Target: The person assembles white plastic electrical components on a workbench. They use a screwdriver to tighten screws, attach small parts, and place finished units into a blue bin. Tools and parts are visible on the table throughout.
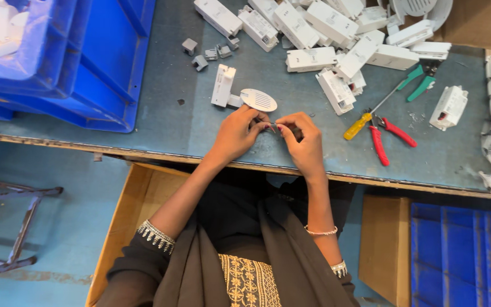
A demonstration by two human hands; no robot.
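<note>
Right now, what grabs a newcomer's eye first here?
The two hands, left hand and right hand, meet at mid-table, pinching something too small to tell. Behind them a heap of white plastic modules fills the table's far side. To the right lie red-handled pliers and a yellow-handled screwdriver; blue bins stand far left.

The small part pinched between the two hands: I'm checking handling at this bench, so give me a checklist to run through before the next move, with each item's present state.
1. Both hands on the small part: ok, left hand and right hand meet fingertip to fingertip over it.
2. Part's kind and condition: cannot tell, too small and mostly covered.
3. Hands over the table, not past its edge: ok.
4. Oval white grille clear of the fingers: not ok, it lies right at the left hand's fingertips.
5. Yellow-handled screwdriver and red pliers at hand: ok, beside the right hand.
</note>
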